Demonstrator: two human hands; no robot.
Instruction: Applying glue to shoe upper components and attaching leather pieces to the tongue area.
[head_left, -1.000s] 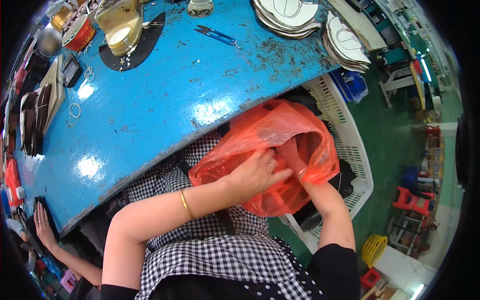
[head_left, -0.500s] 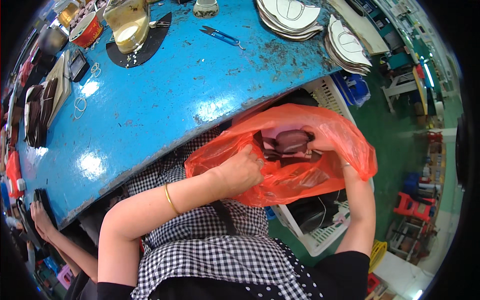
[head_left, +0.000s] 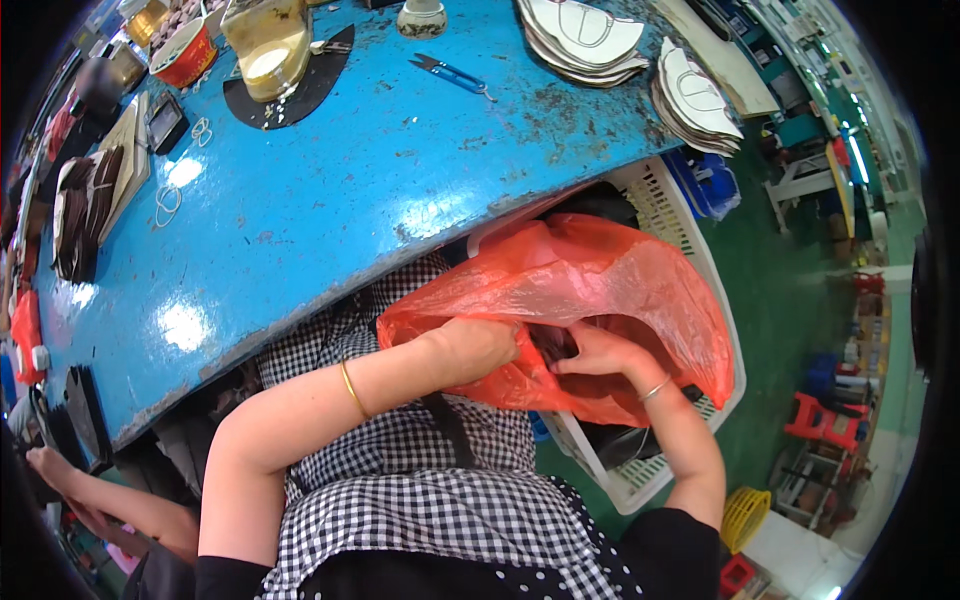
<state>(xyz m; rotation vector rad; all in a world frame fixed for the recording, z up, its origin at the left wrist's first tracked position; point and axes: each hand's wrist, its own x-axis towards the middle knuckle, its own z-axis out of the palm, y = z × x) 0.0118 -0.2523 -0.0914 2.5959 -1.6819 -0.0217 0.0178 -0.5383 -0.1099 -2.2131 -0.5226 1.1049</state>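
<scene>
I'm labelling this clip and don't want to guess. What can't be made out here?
- What lies inside the orange plastic bag, head view: only dark shapes show through the film and the opening.
- Left hand fingers: curled into the bag's edge, hidden by plastic.
- White crate contents: covered by the bag and the blue table.
- Another person's hand: cut off by the dark lens rim.

Orange bag [head_left: 600, 290]: thin plastic film, translucent, crinkled, slight sheen. Bench [head_left: 330, 190]: blue painted top, glossy with glare patches, scuffed and chipped. White basket [head_left: 690, 210]: rigid perforated plastic. Apron [head_left: 440, 520]: matt checked cloth. Bangle [head_left: 351, 389]: shiny gold-coloured metal
</scene>
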